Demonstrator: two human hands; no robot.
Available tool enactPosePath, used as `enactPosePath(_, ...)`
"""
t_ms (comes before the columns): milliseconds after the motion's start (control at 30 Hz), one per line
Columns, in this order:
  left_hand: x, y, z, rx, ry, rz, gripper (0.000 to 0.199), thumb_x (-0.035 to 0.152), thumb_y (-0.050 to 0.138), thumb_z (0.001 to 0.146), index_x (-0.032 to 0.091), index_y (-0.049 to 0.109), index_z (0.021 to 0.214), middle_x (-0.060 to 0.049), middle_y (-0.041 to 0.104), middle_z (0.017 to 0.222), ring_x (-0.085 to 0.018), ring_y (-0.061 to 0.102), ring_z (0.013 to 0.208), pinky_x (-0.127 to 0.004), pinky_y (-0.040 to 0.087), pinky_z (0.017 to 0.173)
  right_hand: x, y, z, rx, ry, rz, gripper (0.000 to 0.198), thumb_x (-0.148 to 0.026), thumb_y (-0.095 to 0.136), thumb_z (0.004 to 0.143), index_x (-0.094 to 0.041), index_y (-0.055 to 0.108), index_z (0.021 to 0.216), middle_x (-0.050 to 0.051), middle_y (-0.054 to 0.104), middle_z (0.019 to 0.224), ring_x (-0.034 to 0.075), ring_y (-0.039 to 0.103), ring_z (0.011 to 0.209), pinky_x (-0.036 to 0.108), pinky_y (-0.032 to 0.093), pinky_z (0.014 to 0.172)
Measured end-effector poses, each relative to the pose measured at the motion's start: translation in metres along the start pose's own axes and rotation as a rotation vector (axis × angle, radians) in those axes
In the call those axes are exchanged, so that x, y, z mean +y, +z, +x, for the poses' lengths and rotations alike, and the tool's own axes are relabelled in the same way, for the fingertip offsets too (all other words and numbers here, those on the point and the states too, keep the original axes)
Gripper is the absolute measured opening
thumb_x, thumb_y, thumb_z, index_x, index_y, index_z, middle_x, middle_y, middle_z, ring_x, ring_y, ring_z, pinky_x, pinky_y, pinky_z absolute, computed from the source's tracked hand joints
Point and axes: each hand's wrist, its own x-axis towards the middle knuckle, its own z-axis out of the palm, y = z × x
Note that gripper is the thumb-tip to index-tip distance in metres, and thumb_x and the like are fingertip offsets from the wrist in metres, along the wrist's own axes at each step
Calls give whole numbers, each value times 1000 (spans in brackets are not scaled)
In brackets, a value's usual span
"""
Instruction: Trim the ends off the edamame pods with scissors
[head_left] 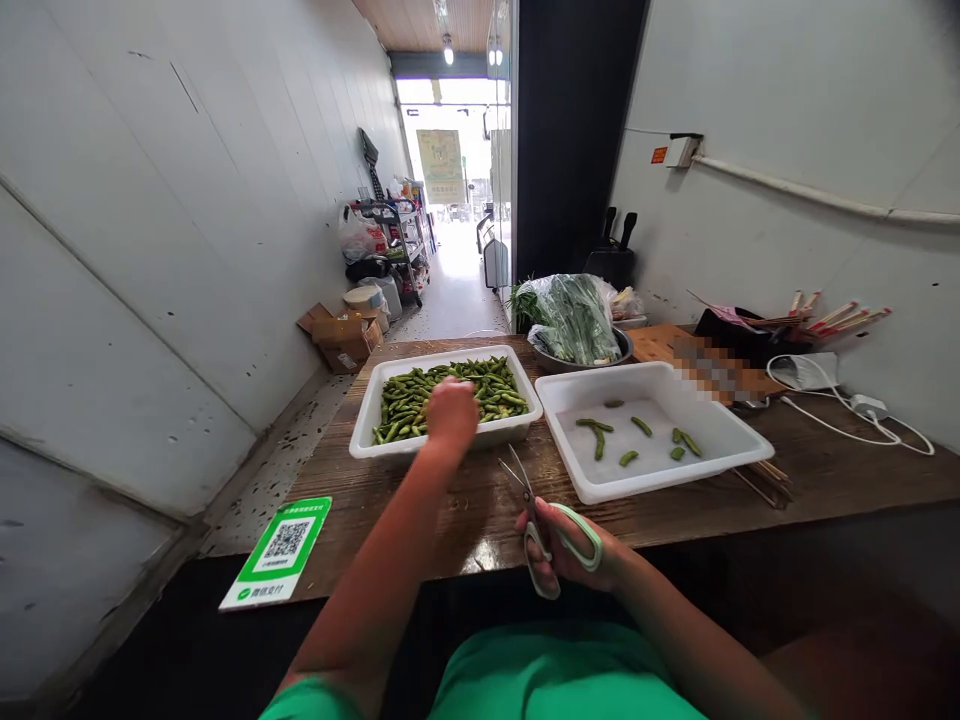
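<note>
Over the white tray (358, 425) on the left, my left hand (452, 408) reaches among a heap of green edamame pods (405, 400). Its fingers look curled together, and whatever they grip is hidden beneath the hand. My right hand (574, 545) holds scissors (531, 500) with pale green handles, low at the table's front edge. The blades point up and away, spread apart with nothing between them. A second white tray (559, 440) to the right has several loose pods (641, 426) scattered on its bottom.
Behind the trays, a metal bowl (577, 364) carries bagged leafy greens (574, 315). A wooden board (660, 345), skewers (832, 325) and a white cable (877, 430) lie at right. Thin sticks (757, 485) lie by the right tray. A green QR-code card (281, 550) is at front left.
</note>
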Motion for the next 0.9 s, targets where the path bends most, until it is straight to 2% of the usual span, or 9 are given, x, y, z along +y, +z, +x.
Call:
enactPosePath(33,-18,0,5,-60,-59,97,29,21,52,80,7,68,99,-21,64,100,-30,58,100,-39,42,89,0,0,0,-5,3,2,48,-62,51,80,-17,50,99,-3,51,62,9,48,48,24,37,46)
enactPosePath(100,-47,3,13,-144,-109,159,26,25,57,77,10,71,94,-19,66,95,-30,59,97,-37,44,85,2,0,2,-14,3,-1,47,-61,50,80,-17,50,98,-3,51,62,9,48,48,24,38,46)
enactPosePath(200,-63,11,17,-173,-110,136,21,26,60,74,16,72,89,-13,68,91,-26,62,90,-32,46,78,5,3,6,-15,-5,-14,47,-61,49,81,-17,50,97,-3,51,62,10,48,47,24,38,46)
enactPosePath(333,-62,17,16,-129,-37,72,20,18,56,73,18,69,89,-11,68,96,-24,61,92,-30,44,79,6,7,8,9,-40,-19,46,-61,50,81,-17,50,94,-4,50,61,9,47,45,24,37,44)
enactPosePath(433,-60,14,12,-79,0,11,21,15,54,74,18,65,92,-8,68,90,-22,61,88,-29,44,77,5,10,7,34,-78,-36,44,-60,51,81,-17,50,94,-4,50,63,9,47,46,23,38,44)
enactPosePath(567,-54,6,-11,80,25,-336,25,21,54,77,17,63,100,-5,68,82,-18,62,75,-28,44,72,1,13,6,134,-118,-137,47,-61,52,78,-18,48,94,-5,50,63,8,46,44,22,38,41)
enactPosePath(667,-45,0,-41,57,3,-547,23,29,56,76,17,68,93,-4,70,80,-17,61,68,-27,45,67,-5,17,7,228,-126,-268,49,-63,55,76,-18,47,94,-6,49,63,7,46,42,20,37,37)
enactPosePath(800,-36,-7,-74,55,-48,-610,26,39,57,76,18,70,84,-4,71,76,-18,61,66,-27,43,64,-11,23,7,254,-129,-367,49,-64,55,74,-18,47,90,-7,48,61,6,45,40,18,36,35)
enactPosePath(900,-33,-3,-86,-4,-82,-648,26,41,59,75,18,70,74,-3,68,66,-17,58,60,-26,41,60,-13,29,7,241,-154,-402,49,-64,55,74,-18,48,89,-7,47,60,5,44,40,17,36,34)
